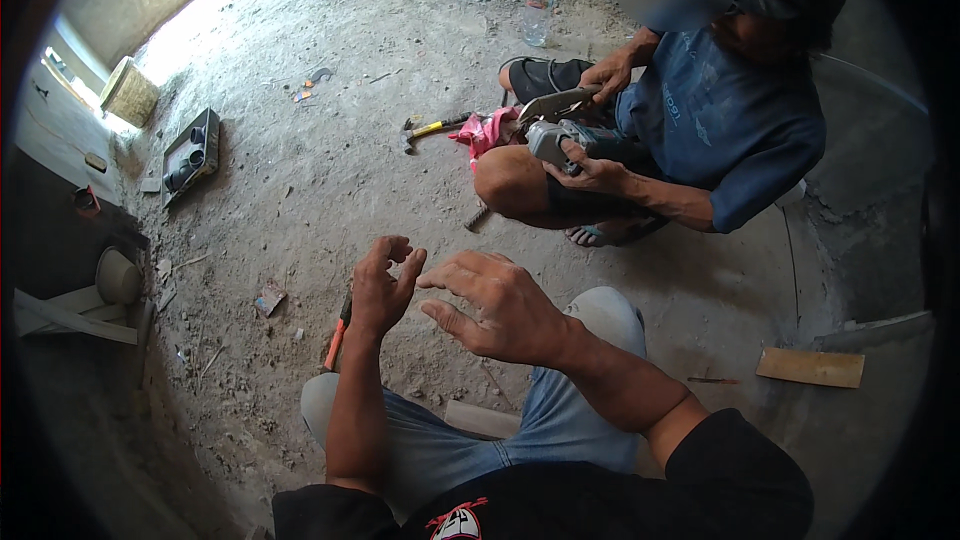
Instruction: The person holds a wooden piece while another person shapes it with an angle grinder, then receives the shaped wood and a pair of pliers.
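My left hand [385, 285] is raised with fingers loosely curled and apart, empty, above a tool with an orange-red handle [334, 342] on the floor. My right hand [485, 300] is just to its right, fingers spread and empty, in front of my bent knees. Ahead at the right, a crouching co-worker [730, 120] holds a grey power tool [550, 140] in one hand and a flat dark metal tool [555, 103] in the other. A pink bag [485, 130] lies beside this person's legs.
A yellow-handled hammer [430, 129], plastic bottle [540, 10] and dark tray [190, 162] lie or stand on the dusty concrete floor [280, 210]. A bucket [130, 93] is by the left wall. A board [810, 368] lies right, scraps [270, 300] left.
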A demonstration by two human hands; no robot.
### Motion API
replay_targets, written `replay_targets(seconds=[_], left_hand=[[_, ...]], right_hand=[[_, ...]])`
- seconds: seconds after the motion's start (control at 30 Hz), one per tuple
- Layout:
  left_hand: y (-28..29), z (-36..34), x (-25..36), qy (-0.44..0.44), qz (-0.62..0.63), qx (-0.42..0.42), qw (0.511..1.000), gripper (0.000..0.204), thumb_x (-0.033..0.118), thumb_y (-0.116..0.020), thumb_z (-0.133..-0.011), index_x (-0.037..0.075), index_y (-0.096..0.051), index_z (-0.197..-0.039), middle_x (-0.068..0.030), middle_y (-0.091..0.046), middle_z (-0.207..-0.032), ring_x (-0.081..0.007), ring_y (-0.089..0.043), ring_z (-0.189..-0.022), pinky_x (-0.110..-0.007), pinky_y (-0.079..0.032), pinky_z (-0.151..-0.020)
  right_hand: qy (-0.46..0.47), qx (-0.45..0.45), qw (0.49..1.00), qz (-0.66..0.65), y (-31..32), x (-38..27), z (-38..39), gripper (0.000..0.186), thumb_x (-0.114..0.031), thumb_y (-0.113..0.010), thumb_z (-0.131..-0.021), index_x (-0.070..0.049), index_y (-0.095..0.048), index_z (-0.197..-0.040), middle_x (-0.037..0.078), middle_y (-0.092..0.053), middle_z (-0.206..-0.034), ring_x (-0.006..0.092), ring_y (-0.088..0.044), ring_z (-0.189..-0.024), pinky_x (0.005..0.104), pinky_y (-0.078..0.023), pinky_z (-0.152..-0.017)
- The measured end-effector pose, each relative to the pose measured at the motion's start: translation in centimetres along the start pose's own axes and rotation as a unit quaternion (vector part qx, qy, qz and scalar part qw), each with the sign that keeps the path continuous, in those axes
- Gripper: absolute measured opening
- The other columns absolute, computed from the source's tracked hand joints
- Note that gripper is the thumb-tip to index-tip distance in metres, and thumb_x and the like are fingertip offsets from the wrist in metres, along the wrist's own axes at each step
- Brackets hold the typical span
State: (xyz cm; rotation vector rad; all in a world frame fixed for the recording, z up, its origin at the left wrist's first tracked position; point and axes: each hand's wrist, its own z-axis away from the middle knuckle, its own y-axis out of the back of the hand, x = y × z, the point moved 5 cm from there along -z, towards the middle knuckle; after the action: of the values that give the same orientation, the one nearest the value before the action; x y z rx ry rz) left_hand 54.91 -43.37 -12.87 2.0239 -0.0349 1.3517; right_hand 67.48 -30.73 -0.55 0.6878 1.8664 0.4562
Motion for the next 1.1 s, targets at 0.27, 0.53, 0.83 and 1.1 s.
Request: replay_targets(seconds=[0.27,0.53,0.83,1.1], left_hand=[[0.6,0.0,0.4,0.005,-0.004,0.012,1.000,0.030,0.026,-0.075,-0.093,0.000,-0.064,-0.106,-0.0159,-0.073,-0.093,-0.0275,-0.072,-0.085,-0.039,-0.056,-0.076],[1.0,0.1,0.4,-0.003,0.003,0.020,1.000,0.034,0.028,-0.075,-0.092,-0.001,-0.065,-0.107,-0.0169,-0.073,-0.094,-0.0287,-0.072,-0.086,-0.040,-0.056,-0.078],[1.4,0.2,0.2,-0.006,0.000,0.028,1.000,0.035,0.029,-0.076,-0.092,-0.001,-0.065,-0.108,-0.0157,-0.072,-0.094,-0.0286,-0.071,-0.086,-0.040,-0.055,-0.077],[1.5,0.2,0.4,-0.011,0.005,0.030,0.999,0.035,0.029,-0.076,-0.092,-0.001,-0.064,-0.106,-0.0153,-0.071,-0.093,-0.0290,-0.070,-0.084,-0.040,-0.055,-0.077]], right_hand=[[0.010,-0.002,1.000,0.006,-0.3,-0.3,-0.1,0.025,-0.016,-0.075,-0.089,-0.005,-0.070,-0.111,0.016,-0.070,-0.100,0.0335,-0.069,-0.093,0.0424,-0.054,-0.083],[-0.001,-0.010,1.000,-0.006,-0.9,-0.2,-0.1,0.026,-0.017,-0.074,-0.088,-0.005,-0.068,-0.110,0.017,-0.066,-0.099,0.0374,-0.067,-0.090,0.0457,-0.052,-0.083],[-0.022,-0.035,0.999,0.016,-1.3,-0.1,-0.2,0.025,-0.013,-0.076,-0.088,-0.005,-0.071,-0.111,0.014,-0.069,-0.099,0.0278,-0.069,-0.082,0.0374,-0.056,-0.075],[-0.017,-0.039,0.999,0.018,-1.4,-0.2,-0.2,0.025,-0.013,-0.076,-0.088,-0.005,-0.071,-0.111,0.014,-0.069,-0.099,0.0277,-0.069,-0.085,0.0372,-0.056,-0.076]])
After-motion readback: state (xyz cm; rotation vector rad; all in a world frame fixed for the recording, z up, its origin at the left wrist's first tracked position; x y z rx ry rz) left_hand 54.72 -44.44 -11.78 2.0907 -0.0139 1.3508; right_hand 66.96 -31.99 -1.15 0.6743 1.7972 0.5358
